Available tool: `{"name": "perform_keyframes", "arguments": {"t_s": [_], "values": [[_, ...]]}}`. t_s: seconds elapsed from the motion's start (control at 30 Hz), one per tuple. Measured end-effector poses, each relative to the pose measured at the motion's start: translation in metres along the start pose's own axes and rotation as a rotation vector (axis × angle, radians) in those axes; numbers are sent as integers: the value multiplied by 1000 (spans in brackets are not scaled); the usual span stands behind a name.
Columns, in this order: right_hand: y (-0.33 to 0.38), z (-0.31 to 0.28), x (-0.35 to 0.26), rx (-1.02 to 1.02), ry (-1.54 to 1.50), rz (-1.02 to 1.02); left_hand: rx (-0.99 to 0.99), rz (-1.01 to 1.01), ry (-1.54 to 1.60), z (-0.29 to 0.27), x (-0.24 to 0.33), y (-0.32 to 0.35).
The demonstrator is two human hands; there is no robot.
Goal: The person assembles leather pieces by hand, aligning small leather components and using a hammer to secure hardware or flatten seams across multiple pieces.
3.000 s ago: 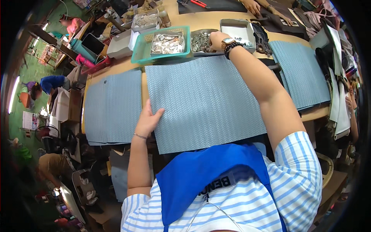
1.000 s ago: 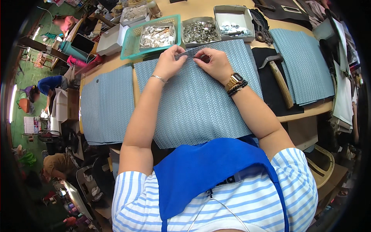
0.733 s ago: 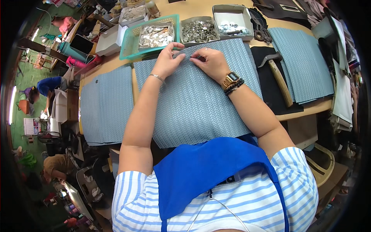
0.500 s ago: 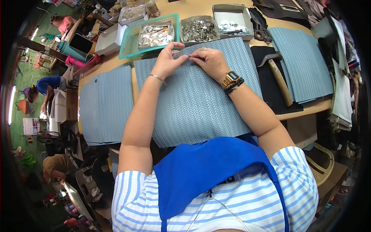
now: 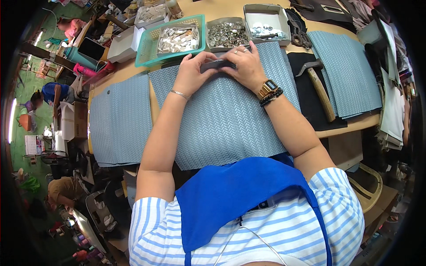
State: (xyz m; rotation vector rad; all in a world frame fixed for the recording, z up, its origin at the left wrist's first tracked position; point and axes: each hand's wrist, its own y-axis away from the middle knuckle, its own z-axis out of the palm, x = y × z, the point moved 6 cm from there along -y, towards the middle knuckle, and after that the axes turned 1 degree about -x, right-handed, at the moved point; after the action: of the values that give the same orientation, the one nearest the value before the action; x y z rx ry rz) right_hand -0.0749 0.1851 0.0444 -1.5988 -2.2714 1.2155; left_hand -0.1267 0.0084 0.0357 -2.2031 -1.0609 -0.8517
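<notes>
A blue-grey sheet with a woven herringbone texture (image 5: pixel 230 119) lies in front of me, probably leather or a leather-like material. Its far edge is bent up between my hands, showing a dark underside. On the left of this raised edge, my left hand (image 5: pixel 193 73) pinches it between thumb and fingers. My right hand (image 5: pixel 245 68) grips the same edge a little to the right, one finger lifted. What lies under the fingertips is hidden. Right of the sheet, a wooden-handled hammer (image 5: pixel 322 91) rests on a black piece (image 5: pixel 306 95).
Beyond the sheet stand a green basket (image 5: pixel 147 49) holding a box of small pale pieces, a tray of metal fasteners (image 5: pixel 227 33) and a white box (image 5: pixel 266 17). Similar blue-grey sheets lie at left (image 5: pixel 120 124) and right (image 5: pixel 350 73). Pliers (image 5: pixel 301 39) lie behind. Co-workers sit far left.
The fingertips were pinching together at the sheet's far edge. Now the hands are slightly apart, and that edge is folded up with its dark underside showing.
</notes>
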Motion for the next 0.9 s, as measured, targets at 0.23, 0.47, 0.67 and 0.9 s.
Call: {"name": "perform_keyframes", "arguments": {"t_s": [0.23,0.47,0.67,0.9], "values": [[1,6,2,-162,-58,-21,110,142,-129,-3,6,7],[-2,-6,9,-125,-236,-103,200,280,-472,1,29,13],[11,-32,-41,-522,-27,-223,190,366,-580,12,64,69],[5,-35,-47,-923,-212,-92,76,139,-367,25,73,91]]}}
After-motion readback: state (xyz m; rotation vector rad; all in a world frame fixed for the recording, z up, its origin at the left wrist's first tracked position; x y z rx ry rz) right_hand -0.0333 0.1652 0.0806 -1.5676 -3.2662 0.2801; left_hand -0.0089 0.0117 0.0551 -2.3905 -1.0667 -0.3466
